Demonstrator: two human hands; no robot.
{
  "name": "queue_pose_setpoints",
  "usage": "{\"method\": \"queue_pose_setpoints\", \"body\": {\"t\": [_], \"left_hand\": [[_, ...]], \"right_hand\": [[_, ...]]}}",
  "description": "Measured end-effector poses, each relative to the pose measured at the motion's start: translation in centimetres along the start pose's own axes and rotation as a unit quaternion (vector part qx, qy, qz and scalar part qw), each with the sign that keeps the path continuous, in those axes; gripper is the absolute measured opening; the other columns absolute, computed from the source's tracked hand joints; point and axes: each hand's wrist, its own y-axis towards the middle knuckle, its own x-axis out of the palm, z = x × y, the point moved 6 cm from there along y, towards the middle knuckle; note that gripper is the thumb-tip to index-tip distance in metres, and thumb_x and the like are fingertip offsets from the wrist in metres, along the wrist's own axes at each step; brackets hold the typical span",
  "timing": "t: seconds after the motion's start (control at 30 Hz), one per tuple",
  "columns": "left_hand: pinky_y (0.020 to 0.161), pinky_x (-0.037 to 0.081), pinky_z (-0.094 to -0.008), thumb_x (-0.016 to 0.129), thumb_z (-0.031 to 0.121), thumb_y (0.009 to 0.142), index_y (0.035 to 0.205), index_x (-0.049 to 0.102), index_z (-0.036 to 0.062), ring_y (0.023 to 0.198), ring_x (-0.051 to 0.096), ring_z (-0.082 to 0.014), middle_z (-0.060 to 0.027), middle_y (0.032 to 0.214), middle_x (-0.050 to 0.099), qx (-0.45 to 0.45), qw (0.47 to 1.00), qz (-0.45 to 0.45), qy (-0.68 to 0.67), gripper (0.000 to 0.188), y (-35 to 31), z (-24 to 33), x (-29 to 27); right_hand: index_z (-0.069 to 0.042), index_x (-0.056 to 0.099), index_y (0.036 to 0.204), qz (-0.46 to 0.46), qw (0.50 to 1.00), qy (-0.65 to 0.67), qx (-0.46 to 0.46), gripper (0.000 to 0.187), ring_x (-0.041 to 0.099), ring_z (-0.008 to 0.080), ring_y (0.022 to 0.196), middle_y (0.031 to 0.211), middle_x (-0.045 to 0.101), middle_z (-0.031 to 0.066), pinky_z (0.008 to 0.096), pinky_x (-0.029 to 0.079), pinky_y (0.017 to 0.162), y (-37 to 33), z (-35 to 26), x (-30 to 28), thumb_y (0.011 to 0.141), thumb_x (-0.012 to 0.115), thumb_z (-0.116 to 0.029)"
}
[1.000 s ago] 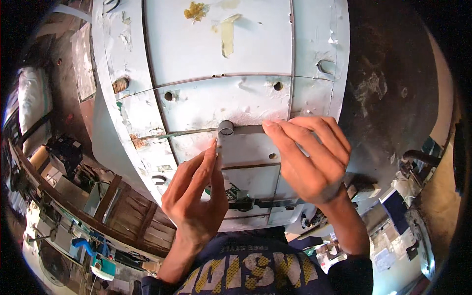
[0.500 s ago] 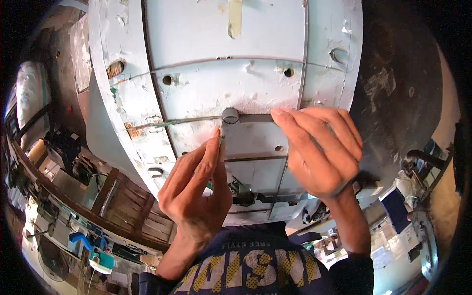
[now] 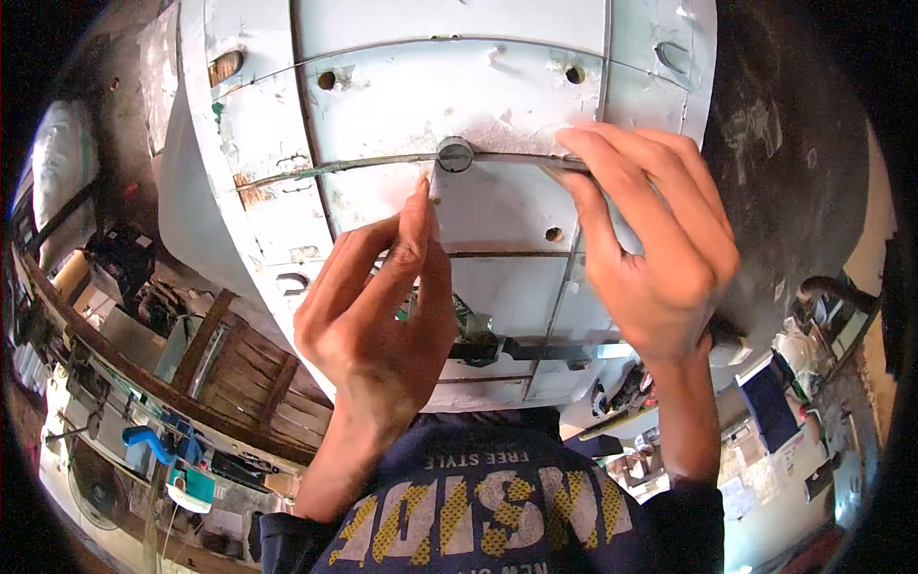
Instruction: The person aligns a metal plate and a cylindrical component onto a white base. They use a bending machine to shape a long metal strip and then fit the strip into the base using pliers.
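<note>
Grey strip (image 3: 524, 158) ran from its roll (image 3: 454, 154) into the pinching right hand (image 3: 662, 239), seemingly kept straight, while the left hand (image 3: 381, 301) bunched fingertips, hold unclear.

floor (image 3: 120, 143): brown and dirty, left | wooden slats (image 3: 247, 390): low left | round fan (image 3: 96, 490): bottom left | bright light (image 3: 848, 501): low right

- one left hand (image 3: 378, 311), one right hand (image 3: 665, 234)
- one dark round piece (image 3: 454, 154)
- one dark strip (image 3: 521, 158)
- three larger round holes (image 3: 326, 80), by my count, in one white board (image 3: 411, 100)
</note>
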Motion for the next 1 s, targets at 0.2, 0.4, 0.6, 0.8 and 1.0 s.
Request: {"method": "queue_pose_setpoints", "body": {"t": [0.2, 0.4, 0.6, 0.8, 1.0], "left_hand": [[0.063, 0.054, -0.0284, 0.075, -0.013, 0.074, 0.115, 0.077, 0.0037, 0.069, 0.068, -0.0191, -0.0122, 0.084, 0.072, 0.004, 1.0, 0.0, 0.005, 0.045, 0.16, 0.1, -0.12], [0.064, 0.054, -0.0279, 0.075, -0.015, 0.073, 0.115, 0.077, 0.002, 0.071, 0.069, -0.02, -0.012, 0.084, 0.072, -0.01, 1.0, -0.022, 0.001, 0.046, 0.26, 0.2, -0.37], [0.059, 0.053, -0.0254, 0.074, -0.012, 0.078, 0.117, 0.078, 0.0088, 0.064, 0.065, -0.0123, -0.0085, 0.084, 0.074, -0.007, 1.0, -0.011, -0.011, 0.044, 0.36, -0.16, -0.3], [0.058, 0.06, -0.0257, 0.075, -0.011, 0.078, 0.119, 0.077, 0.0084, 0.071, 0.069, -0.0122, -0.0102, 0.087, 0.075, -0.025, 0.999, -0.023, -0.026, 0.045, 0.33, -0.48, -0.35], [0.056, 0.06, -0.0246, 0.076, -0.01, 0.079, 0.113, 0.078, 0.0031, 0.07, 0.069, -0.0116, -0.0102, 0.083, 0.074, -0.014, 0.999, 0.005, -0.029, 0.037, 0.23, -0.4, -0.27]], "right_hand": [[0.001, 0.074, 0.095, -0.021, 0.999, -0.01, -0.043, 0.03, 0.068, 0.027, 0.084, 0.09, 0.07, 0.009, 0.0365, 0.053, 0.072, -0.32, 0.46, 0.07, 0.066, 0.073, 0.007], [0.003, 0.073, 0.094, -0.015, 0.999, -0.011, -0.051, 0.027, 0.068, 0.0271, 0.082, 0.09, 0.071, 0.01, 0.0381, 0.053, 0.068, -0.36, 0.24, 0.02, 0.067, 0.071, 0.004], [0.003, 0.074, 0.091, -0.012, 0.999, -0.022, -0.047, 0.02, 0.069, 0.0261, 0.08, 0.088, 0.072, 0.011, 0.0373, 0.054, 0.067, -0.31, 0.2, 0.28, 0.071, 0.073, 0.008], [0.001, 0.075, 0.092, -0.02, 0.999, -0.024, -0.036, 0.023, 0.069, 0.0252, 0.08, 0.088, 0.072, 0.0094, 0.0368, 0.053, 0.067, 0.0, 0.27, 0.32, 0.07, 0.075, 0.008], [-0.001, 0.076, 0.094, -0.023, 0.999, -0.013, -0.023, 0.029, 0.068, 0.0256, 0.082, 0.089, 0.072, 0.0079, 0.0366, 0.053, 0.07, 0.03, 0.25, 0.1, 0.067, 0.077, 0.01]]}}
